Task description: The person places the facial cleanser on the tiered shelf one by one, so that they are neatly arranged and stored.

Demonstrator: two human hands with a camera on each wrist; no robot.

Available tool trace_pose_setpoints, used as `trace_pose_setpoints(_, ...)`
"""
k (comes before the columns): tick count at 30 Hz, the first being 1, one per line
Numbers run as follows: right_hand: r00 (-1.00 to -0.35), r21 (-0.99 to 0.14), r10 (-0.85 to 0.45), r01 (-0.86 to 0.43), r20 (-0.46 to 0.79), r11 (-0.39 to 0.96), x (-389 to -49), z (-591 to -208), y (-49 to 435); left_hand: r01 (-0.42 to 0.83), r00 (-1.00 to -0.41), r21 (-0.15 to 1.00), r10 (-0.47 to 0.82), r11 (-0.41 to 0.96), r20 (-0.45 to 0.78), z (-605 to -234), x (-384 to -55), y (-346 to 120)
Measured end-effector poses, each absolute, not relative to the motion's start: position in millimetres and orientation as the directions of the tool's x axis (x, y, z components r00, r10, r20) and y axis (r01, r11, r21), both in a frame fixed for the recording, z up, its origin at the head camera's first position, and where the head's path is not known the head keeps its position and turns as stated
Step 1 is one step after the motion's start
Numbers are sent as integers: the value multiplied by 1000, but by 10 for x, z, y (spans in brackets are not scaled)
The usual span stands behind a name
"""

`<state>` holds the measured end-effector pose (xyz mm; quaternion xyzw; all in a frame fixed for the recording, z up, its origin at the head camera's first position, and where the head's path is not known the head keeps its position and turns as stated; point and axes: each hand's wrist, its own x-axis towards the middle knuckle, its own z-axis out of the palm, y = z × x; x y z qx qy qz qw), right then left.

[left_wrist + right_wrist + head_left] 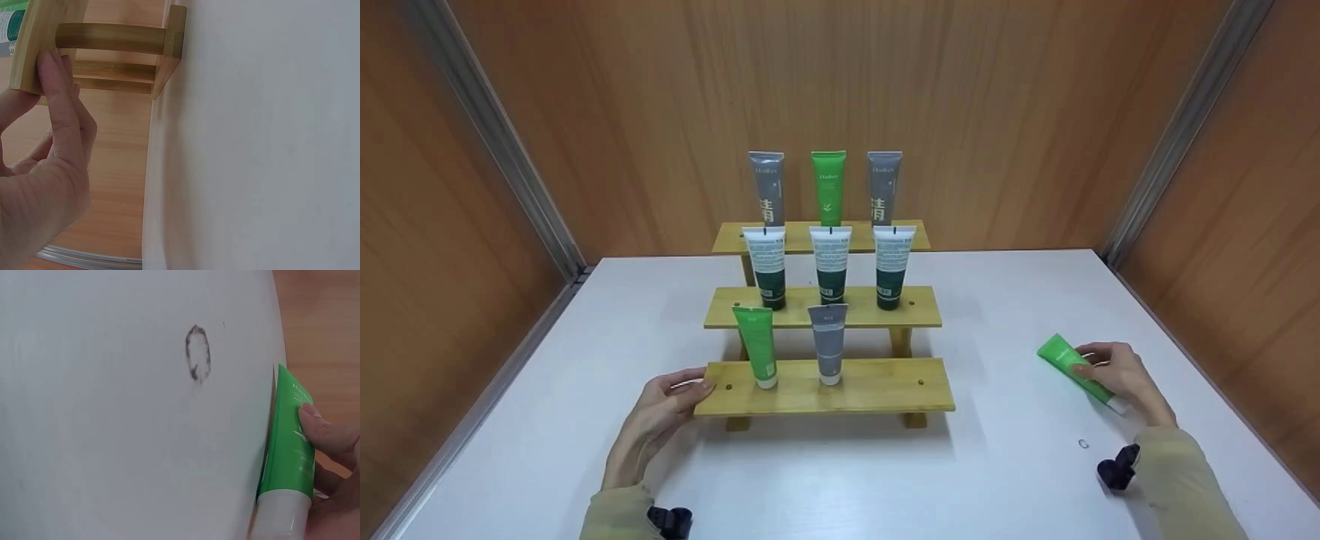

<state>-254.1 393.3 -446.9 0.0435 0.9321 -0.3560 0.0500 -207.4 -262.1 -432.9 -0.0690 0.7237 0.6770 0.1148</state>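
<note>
My left hand (664, 409) pinches the left end of the lowest step of a wooden display stand (877, 386), thumb on top and fingers beneath, as the left wrist view (56, 129) shows. On that step stand a green tube (756, 341) and a grey tube (829, 341), caps down. At the right, my right hand (1121, 379) holds another green tube (1069, 360) with a white cap (281, 514), tilted, between thumb and fingers. Three white and dark green tubes (831, 259) stand on the middle step. The top step bears two grey tubes (769, 187) with a green one (829, 187) between.
The stand is on a white table (1012, 465) walled by wood panels (840, 90) at the back and sides. A small dark ring-shaped mark (1083, 444) shows on the tabletop near my right wrist. Metal profiles (1177, 127) line the corners.
</note>
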Motion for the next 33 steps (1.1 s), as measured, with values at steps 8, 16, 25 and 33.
trace_pose_setpoints(8,-994,-694,31,95,-104,714,-2524,-4436,3898,-255,-965,964,52,77,-259,-4331,-2069,-2618)
trace_pose_setpoints(16,-995,-727,25,85,-92,682,-2516,-4389,3821,-256,-964,963,48,89,-261,-4325,-2071,-2622)
trace_pose_setpoints(25,-994,-770,27,98,-104,630,-2489,-4360,3738,-245,-967,965,47,92,-250,-4334,-2063,-2617)
trace_pose_setpoints(33,-996,-794,30,83,-81,602,-2475,-4334,3641,-245,-967,967,59,73,-250,-4330,-2068,-2626)
